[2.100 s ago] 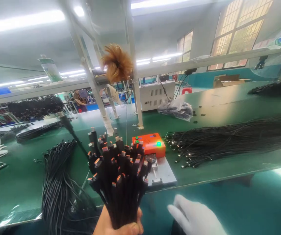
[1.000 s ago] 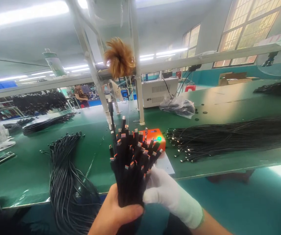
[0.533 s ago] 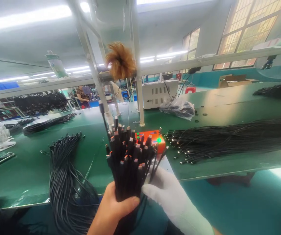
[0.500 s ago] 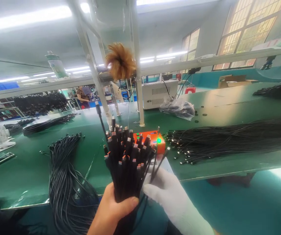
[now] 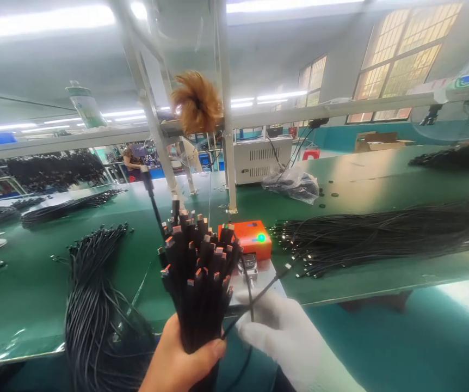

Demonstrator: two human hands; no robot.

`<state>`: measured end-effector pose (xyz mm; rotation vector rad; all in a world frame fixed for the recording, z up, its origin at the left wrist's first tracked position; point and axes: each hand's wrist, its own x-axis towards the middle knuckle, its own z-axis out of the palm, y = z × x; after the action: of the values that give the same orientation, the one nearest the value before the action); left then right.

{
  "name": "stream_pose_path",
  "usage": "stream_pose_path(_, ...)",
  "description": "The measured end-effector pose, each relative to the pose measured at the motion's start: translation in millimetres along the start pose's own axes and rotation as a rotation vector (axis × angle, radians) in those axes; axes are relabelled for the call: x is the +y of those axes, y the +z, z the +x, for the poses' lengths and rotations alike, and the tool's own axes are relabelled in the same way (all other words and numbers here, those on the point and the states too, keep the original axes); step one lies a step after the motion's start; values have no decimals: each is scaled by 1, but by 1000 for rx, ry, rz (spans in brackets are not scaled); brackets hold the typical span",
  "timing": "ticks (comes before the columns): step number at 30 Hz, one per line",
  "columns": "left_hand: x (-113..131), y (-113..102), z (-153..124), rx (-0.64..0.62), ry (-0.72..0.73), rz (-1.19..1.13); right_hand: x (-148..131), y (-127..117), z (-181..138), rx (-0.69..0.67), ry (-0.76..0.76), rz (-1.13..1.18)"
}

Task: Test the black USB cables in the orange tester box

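My bare left hand (image 5: 189,351) is wrapped round a thick bundle of black USB cables (image 5: 197,288), their metal plugs pointing up. My right hand (image 5: 279,329), in a white glove, is closed with a black cable (image 5: 251,305) between thumb and fingers, just right of the bundle. Another single cable (image 5: 269,287) slants across in front of it towards the right. Behind both hands stands an orange box (image 5: 251,239) with a lit green light, and a metal fixture (image 5: 249,267) is mounted before it on a pale plate.
Loose bundles of black cables lie on the green table, one at left (image 5: 91,294) and one at right (image 5: 381,228). White posts (image 5: 228,136) carry a shelf rail with a brown tuft (image 5: 197,103). Further back are a grey box (image 5: 263,158) and a plastic bag (image 5: 291,184).
The cable bundle and left hand have shifted slightly left, showing more of the orange box and fixture. The gripped cables by my right hand have spread apart, one now slanting right.
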<state>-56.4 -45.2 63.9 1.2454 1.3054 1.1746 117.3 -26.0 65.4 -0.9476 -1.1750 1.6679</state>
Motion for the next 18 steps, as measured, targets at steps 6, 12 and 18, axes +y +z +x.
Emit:
stream_pose_path(6,-8,-6,5,54,10,14,-19,-10,-13,-35,-89,549)
stream_pose_path(12,-3,-9,1,67,0,-21,-41,-38,-10,342,-257,612)
stream_pose_path(18,10,-8,-12,69,17,-25,40,-34,-10,368,17,287)
